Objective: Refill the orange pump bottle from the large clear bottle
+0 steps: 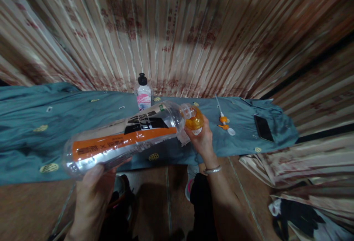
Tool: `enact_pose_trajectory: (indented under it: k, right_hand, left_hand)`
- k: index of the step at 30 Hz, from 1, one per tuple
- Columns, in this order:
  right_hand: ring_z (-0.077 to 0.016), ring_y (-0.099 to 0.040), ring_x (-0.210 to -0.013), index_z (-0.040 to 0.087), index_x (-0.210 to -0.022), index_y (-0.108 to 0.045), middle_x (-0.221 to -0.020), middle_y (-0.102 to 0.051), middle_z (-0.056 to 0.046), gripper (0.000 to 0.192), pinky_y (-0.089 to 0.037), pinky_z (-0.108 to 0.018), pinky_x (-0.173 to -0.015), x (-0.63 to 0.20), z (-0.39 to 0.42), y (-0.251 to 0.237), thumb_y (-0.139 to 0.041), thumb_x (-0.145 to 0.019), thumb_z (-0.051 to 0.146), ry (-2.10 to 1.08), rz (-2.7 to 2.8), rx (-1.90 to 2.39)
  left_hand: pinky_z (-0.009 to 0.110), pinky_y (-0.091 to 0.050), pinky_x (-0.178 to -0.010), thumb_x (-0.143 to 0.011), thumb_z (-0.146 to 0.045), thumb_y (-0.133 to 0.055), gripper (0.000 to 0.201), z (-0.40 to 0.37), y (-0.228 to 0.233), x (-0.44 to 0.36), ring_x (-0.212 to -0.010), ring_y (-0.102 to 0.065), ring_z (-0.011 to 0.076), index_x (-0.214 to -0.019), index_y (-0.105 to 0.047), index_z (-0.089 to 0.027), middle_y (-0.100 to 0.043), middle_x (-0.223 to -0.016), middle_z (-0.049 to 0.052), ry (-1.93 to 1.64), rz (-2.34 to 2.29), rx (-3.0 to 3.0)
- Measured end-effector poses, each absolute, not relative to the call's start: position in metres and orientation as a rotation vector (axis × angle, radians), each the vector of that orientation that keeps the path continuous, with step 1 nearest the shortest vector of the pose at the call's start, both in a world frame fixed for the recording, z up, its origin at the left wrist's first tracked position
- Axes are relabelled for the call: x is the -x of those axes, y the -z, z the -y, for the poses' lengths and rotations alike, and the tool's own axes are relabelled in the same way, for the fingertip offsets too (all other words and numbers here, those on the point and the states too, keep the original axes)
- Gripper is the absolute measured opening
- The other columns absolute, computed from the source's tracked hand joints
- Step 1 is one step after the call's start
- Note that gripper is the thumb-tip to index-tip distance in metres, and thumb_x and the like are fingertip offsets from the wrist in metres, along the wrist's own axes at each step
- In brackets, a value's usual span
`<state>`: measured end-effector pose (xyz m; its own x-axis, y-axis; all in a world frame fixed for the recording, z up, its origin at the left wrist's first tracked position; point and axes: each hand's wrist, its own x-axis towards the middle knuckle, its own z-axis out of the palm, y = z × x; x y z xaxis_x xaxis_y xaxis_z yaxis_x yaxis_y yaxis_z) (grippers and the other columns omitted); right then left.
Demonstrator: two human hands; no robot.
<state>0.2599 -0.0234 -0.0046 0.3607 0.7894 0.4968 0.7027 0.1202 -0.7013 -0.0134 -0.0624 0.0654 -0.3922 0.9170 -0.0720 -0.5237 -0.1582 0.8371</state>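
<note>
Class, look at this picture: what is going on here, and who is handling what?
A person tips a large clear bottle with the left hand so its neck meets a small orange container held in the right hand. Behind them, on a blue cloth, stand a small black-capped bottle, a pump nozzle and a phone.

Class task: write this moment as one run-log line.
left hand: grip on large bottle, tipped | right hand: holds small orange container at its mouth | behind: white bottle
</note>
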Motion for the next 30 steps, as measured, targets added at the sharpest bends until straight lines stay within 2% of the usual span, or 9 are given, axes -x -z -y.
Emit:
enact_pose_trajectory:
  k: [6, 11, 19, 24, 30]
  right_hand:
    - [-0.0298, -0.069, -0.113, 0.020, -0.134, -0.049, -0.125, -0.070, -0.013, 0.067, -0.057, -0.045, -0.095, -0.260, 0.023, 0.003, -0.077, -0.076, 0.041, -0.119, 1.347, 1.620]
    - [-0.0293, -0.069, -0.113, 0.019, -0.133, -0.050, -0.124, -0.070, -0.013, 0.067, -0.058, -0.044, -0.095, -0.260, 0.023, 0.001, -0.077, -0.076, 0.041, -0.126, 1.343, 1.627]
    - [-0.0282, -0.070, -0.110, 0.020, -0.132, -0.050, -0.122, -0.071, -0.012, 0.066, -0.058, -0.043, -0.093, -0.259, 0.024, 0.001, -0.076, -0.076, 0.043, -0.117, 1.345, 1.639]
    - [-0.0278, -0.070, -0.111, 0.019, -0.132, -0.049, -0.122, -0.070, -0.013, 0.065, -0.058, -0.042, -0.094, -0.261, 0.023, 0.002, -0.075, -0.077, 0.040, -0.099, 1.359, 1.625]
    - [-0.0279, -0.070, -0.111, 0.020, -0.132, -0.048, -0.121, -0.070, -0.013, 0.064, -0.058, -0.042, -0.094, -0.262, 0.023, 0.002, -0.076, -0.077, 0.038, -0.091, 1.363, 1.649]
  left_hand:
    - [0.032, -0.067, -0.053, -0.044, -0.036, -0.095, 0.048, 0.064, -0.063, 0.014, -0.068, -0.072, 0.0202, -0.086, -0.076, -0.026, -0.077, -0.080, -0.008, -1.752, -0.974, -0.589]
    - [0.032, -0.067, -0.052, -0.042, -0.036, -0.095, 0.050, 0.066, -0.064, 0.013, -0.068, -0.072, 0.0203, -0.087, -0.077, -0.027, -0.077, -0.080, -0.009, -1.739, -1.002, -0.566]
    - [0.035, -0.069, -0.058, -0.046, -0.037, -0.094, 0.054, 0.069, -0.061, 0.019, -0.077, -0.073, 0.0227, -0.098, -0.078, -0.030, -0.080, -0.095, -0.008, -1.687, -0.999, -0.582]
    - [0.032, -0.069, -0.073, -0.058, -0.029, -0.090, 0.053, 0.074, -0.059, 0.023, -0.093, -0.073, 0.0226, -0.109, -0.077, -0.031, -0.079, -0.110, -0.005, -1.592, -0.988, -0.656]
    - [0.029, -0.067, -0.075, -0.062, -0.021, -0.088, 0.061, 0.074, -0.054, 0.027, -0.091, -0.074, 0.0205, -0.119, -0.072, -0.033, -0.079, -0.108, -0.003, -1.559, -1.005, -0.685]
